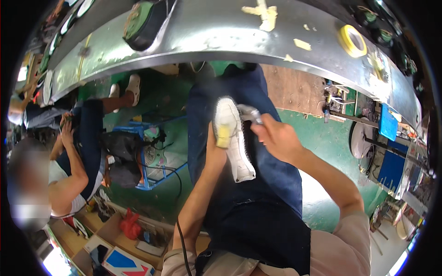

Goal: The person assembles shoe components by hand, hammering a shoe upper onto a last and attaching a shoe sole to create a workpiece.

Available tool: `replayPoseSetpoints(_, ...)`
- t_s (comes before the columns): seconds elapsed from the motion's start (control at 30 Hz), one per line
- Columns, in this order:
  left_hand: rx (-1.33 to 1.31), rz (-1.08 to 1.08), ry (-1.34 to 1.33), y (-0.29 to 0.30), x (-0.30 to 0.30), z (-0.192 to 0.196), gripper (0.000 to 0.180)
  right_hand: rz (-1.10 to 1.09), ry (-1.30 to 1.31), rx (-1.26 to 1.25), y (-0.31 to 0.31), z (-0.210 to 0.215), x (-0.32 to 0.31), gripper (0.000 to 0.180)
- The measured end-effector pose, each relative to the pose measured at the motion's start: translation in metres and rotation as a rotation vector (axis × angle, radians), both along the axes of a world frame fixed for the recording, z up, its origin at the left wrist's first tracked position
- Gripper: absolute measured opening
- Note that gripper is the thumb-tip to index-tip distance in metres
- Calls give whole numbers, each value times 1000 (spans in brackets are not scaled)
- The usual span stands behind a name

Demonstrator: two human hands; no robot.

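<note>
Above my lap, a shoe (pixel 237 154) is held sole-side up, its pale underside facing me and a jagged edge running round it. A yellow patch (pixel 223 135) lies across its middle. Wrapped around the shoe's left side is my left hand (pixel 215 149), with most of its fingers hidden beneath. My right hand (pixel 278 138) is closed on a grey metal hand tool (pixel 249 113), whose curved head reaches the shoe's right edge near the toe. Blur keeps me from telling the tool's exact kind.
A metal bench (pixel 207 39) crosses ahead, carrying a green-and-black shoe (pixel 139 27), a yellow tape roll (pixel 352 40) and tape scraps. At left a seated person (pixel 69 170) works beside a blue metal frame (pixel 146 184). A black cable (pixel 180 225) hangs near my left arm.
</note>
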State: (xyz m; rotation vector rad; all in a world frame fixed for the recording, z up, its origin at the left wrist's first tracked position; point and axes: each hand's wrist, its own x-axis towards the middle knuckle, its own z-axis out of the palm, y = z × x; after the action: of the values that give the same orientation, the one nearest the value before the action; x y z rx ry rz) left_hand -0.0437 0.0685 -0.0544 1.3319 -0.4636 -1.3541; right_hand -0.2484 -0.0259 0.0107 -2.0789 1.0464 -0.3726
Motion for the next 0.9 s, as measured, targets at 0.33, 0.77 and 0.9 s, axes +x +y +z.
replayPoseSetpoints(0.33,178,-109,801,31,-7,-6,105,-331,-63,196,-12,38,-29,28)
replayPoseSetpoints(0.77,221,21,720,10,-3,69,99,-87,-11,-635,-70,71,-46,32)
replayPoseSetpoints(0.9,215,-9,696,3,-2,70,99,173,-301,-460,18,56,-19,44)
